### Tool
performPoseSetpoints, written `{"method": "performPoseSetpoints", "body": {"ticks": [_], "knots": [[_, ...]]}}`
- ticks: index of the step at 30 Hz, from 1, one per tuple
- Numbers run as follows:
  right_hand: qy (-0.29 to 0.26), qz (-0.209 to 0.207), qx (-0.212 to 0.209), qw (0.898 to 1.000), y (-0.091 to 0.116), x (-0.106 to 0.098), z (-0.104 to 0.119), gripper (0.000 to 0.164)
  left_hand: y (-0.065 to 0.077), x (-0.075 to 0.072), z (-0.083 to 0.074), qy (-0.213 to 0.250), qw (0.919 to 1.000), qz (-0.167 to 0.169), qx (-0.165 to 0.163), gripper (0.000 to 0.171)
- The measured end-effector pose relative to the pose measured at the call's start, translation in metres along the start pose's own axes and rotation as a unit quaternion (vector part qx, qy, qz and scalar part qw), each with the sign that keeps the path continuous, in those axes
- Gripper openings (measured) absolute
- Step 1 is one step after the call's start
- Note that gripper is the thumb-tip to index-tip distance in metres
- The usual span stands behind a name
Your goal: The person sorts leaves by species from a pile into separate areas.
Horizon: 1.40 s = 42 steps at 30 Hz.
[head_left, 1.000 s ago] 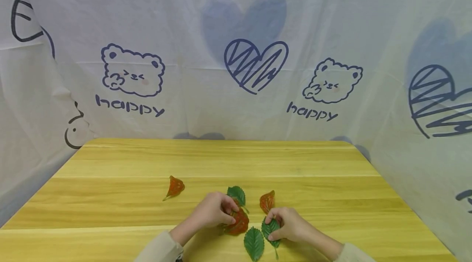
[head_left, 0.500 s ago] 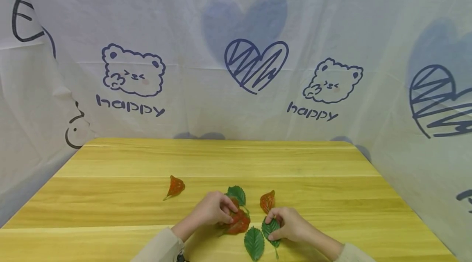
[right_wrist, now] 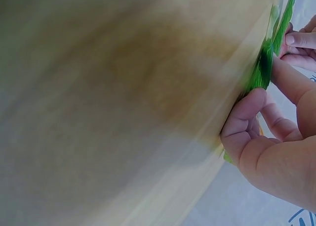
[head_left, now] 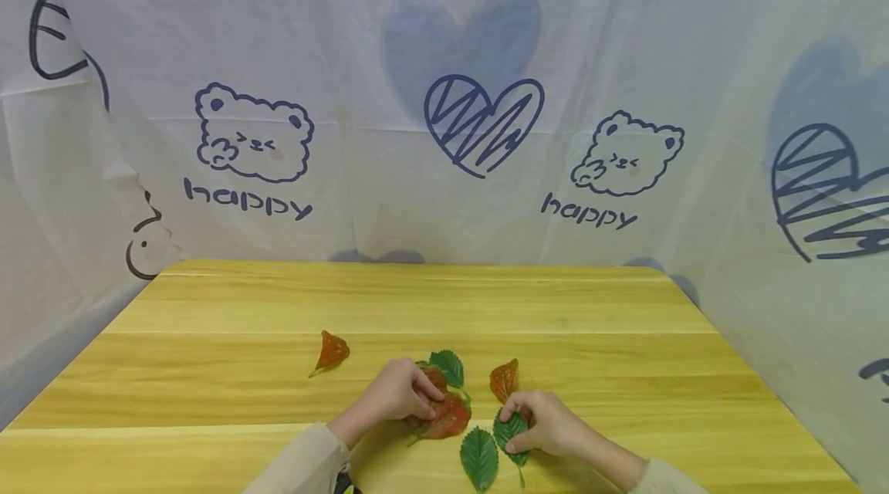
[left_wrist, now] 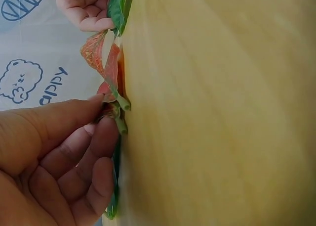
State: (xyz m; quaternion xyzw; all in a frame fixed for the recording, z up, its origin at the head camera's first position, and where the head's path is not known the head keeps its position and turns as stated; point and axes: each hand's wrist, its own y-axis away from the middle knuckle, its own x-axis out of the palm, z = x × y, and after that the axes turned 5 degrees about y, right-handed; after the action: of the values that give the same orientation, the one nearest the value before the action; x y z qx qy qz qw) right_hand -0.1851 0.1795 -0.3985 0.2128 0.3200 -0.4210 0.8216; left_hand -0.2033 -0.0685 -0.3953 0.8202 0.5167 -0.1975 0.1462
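My left hand (head_left: pixel 399 392) pinches a red leaf between thumb and fingers, over a small overlapping group of red leaves (head_left: pixel 453 418). Two pale green stems (left_wrist: pixel 124 107) poke out beside the fingertips in the left wrist view. Behind the group lies a green leaf (head_left: pixel 447 367). To the right, my right hand (head_left: pixel 545 423) holds a green leaf (head_left: pixel 509 432) by its edges, low at the tabletop; its fingers cover part of it. Another green leaf (head_left: pixel 479 459) lies between the hands, nearer me. A red leaf (head_left: pixel 504 378) lies just beyond the right hand.
A single red leaf (head_left: pixel 334 352) lies apart at the left on the yellow wood-grain table (head_left: pixel 208 386). A white cloth (head_left: pixel 375 193) printed with hearts and bears hangs behind the table and along both sides.
My left hand has shifted slightly away from me, and the red leaf under it has turned, its stem now showing toward the lower left. The right hand has stayed in place.
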Motion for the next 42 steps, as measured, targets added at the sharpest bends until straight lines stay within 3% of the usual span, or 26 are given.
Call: {"method": "performPoseSetpoints", "body": {"ticks": [8, 19, 30, 42], "knots": [[-0.009, 0.0, -0.005, 1.0, 0.0, -0.002, -0.001, 0.023, -0.002, -0.001, 0.001, 0.003, 0.9999, 0.005, -0.016, 0.016], [-0.104, 0.008, 0.028, 0.994, 0.004, -0.01, -0.004, 0.014, -0.001, -0.001, 0.001, 0.007, 0.9999, 0.007, -0.014, 0.016], [-0.116, -0.011, 0.037, 0.993, 0.006, -0.026, -0.005, 0.016, -0.002, -0.001, 0.002, 0.007, 0.9999, 0.01, -0.008, 0.016], [-0.136, -0.059, 0.047, 0.988, 0.002, -0.046, -0.006, 0.021, 0.0, -0.001, -0.001, 0.003, 0.9998, 0.01, -0.014, 0.016]]}}
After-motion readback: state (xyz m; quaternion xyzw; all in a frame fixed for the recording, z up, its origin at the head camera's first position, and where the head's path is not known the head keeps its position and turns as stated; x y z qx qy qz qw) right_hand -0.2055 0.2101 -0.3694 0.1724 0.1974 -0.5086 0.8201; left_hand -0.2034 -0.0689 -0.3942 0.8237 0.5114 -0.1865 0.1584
